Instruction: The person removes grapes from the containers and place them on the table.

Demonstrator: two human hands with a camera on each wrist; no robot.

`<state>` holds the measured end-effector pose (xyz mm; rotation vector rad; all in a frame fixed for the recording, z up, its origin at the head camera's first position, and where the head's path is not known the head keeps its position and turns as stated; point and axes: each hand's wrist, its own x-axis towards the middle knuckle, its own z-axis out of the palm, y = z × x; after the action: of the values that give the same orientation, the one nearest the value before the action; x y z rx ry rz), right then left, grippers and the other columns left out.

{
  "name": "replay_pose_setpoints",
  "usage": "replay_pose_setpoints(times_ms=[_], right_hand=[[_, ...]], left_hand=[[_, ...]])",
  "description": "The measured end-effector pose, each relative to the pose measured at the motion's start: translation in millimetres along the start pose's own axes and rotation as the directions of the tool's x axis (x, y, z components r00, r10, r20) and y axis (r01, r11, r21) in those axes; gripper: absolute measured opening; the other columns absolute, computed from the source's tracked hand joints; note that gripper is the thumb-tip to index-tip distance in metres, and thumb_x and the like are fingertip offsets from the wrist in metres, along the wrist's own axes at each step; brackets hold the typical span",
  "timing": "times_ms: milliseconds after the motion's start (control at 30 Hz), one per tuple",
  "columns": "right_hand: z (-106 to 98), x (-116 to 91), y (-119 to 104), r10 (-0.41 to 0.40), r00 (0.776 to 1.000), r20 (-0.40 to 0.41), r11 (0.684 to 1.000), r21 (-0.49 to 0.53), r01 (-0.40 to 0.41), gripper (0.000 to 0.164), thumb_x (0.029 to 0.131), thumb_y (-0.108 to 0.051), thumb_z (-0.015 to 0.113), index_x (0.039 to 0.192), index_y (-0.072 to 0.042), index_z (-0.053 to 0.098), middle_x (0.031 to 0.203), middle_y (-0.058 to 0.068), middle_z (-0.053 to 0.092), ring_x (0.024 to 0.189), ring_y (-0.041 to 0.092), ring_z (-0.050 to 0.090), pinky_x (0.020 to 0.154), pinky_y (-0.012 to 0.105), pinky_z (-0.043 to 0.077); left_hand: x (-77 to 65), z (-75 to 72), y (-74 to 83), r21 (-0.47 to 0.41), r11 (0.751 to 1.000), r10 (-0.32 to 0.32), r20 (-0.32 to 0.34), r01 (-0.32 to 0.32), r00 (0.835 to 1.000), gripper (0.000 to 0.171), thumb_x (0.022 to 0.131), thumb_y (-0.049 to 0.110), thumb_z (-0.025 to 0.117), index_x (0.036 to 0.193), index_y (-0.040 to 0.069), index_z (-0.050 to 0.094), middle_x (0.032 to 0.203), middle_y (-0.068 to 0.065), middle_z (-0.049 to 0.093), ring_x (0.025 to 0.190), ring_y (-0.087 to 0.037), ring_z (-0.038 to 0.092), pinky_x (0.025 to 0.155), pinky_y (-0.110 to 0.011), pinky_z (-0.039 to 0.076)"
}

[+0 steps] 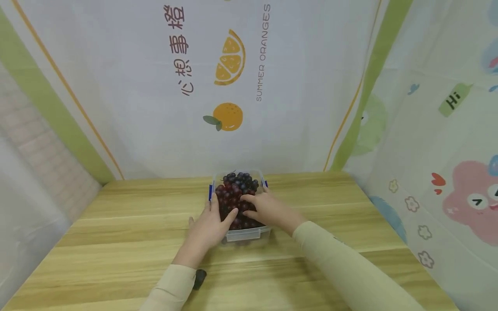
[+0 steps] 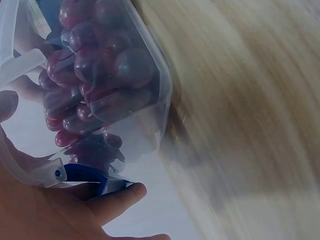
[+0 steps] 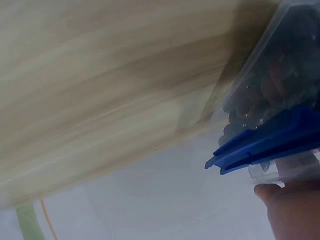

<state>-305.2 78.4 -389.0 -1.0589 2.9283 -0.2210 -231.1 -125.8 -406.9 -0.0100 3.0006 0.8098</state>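
A clear plastic container (image 1: 243, 234) with blue side clips stands at the table's far edge, full of dark red and purple grapes (image 1: 231, 198). My left hand (image 1: 208, 226) lies over its left rim, thumb on the inner side above the grapes, other fingers spread straight along the outside. In the left wrist view those fingers touch a hanging blue clip (image 2: 82, 173). From the right, my right hand (image 1: 272, 209) reaches over the other rim; its thumb and a finger rest on the grapes. A fingertip shows outside, below the right blue clip (image 3: 270, 140).
The container stands on a wood-grain table (image 1: 148, 242). Behind it hangs a white cloth (image 1: 295, 108) with printed oranges, and a patterned cloth (image 1: 408, 151) hangs on the right. A small black object (image 1: 199, 278) shows beside the left sleeve.
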Motion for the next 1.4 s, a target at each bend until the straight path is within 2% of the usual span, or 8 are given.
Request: replay_pose_setpoints(times_ms=[200, 400, 667, 867, 1400], right_hand=[[7.1, -0.1, -1.0, 0.013, 0.999, -0.050, 1.000, 0.010, -0.012, 0.053, 0.106, -0.038, 0.068, 0.154, -0.018, 0.057, 0.086, -0.001, 0.080, 0.093, 0.018, 0.079, 0.131, 0.064, 0.024], [10.1, 0.0, -0.9, 0.020, 0.997, -0.068, 0.999, 0.034, -0.018, 0.053, 0.106, -0.039, 0.068, 0.153, -0.019, 0.057, 0.105, 0.005, 0.083, 0.108, 0.022, 0.079, 0.133, 0.064, 0.021], [11.1, -0.4, -2.8, 0.031, 0.996, -0.085, 0.997, 0.069, -0.025, 0.052, 0.105, -0.039, 0.069, 0.152, -0.018, 0.058, 0.100, 0.004, 0.083, 0.103, 0.021, 0.079, 0.133, 0.064, 0.020], [11.8, -1.1, -4.3, 0.039, 0.994, -0.097, 0.999, 0.040, -0.035, 0.053, 0.105, -0.039, 0.070, 0.151, -0.018, 0.059, 0.114, 0.007, 0.082, 0.109, 0.023, 0.078, 0.132, 0.063, 0.023], [11.0, -4.5, -4.6, 0.033, 0.991, -0.128, 0.997, 0.069, -0.024, 0.052, 0.105, -0.040, 0.068, 0.150, -0.015, 0.060, 0.081, 0.000, 0.079, 0.089, 0.019, 0.080, 0.131, 0.064, 0.025]], left_hand=[[-0.3, -0.4, 0.3, 0.004, 1.000, 0.005, -0.002, -0.005, 1.000, 0.102, 0.106, 0.074, 0.035, 0.171, 0.004, -0.002, 0.172, -0.033, 0.020, 0.148, -0.056, 0.045, 0.120, -0.086, 0.013], [0.0, -0.5, -0.4, 0.002, 1.000, 0.003, -0.002, -0.003, 1.000, 0.102, 0.106, 0.073, 0.036, 0.171, 0.004, -0.002, 0.172, -0.033, 0.021, 0.147, -0.056, 0.047, 0.120, -0.086, 0.015], [-0.5, -0.9, -0.3, 0.006, 1.000, -0.003, 0.000, 0.003, 1.000, 0.101, 0.107, 0.072, 0.037, 0.171, 0.004, -0.002, 0.172, -0.032, 0.022, 0.147, -0.055, 0.047, 0.120, -0.085, 0.016], [-0.2, -0.7, 0.0, 0.011, 1.000, 0.000, 0.002, 0.000, 1.000, 0.101, 0.106, 0.073, 0.036, 0.171, 0.004, -0.001, 0.172, -0.031, 0.022, 0.148, -0.054, 0.046, 0.121, -0.085, 0.016], [0.0, 0.8, -0.5, 0.012, 1.000, 0.003, -0.005, -0.003, 1.000, 0.100, 0.107, 0.071, 0.038, 0.171, 0.005, -0.002, 0.173, -0.031, 0.022, 0.148, -0.052, 0.047, 0.120, -0.082, 0.023]])
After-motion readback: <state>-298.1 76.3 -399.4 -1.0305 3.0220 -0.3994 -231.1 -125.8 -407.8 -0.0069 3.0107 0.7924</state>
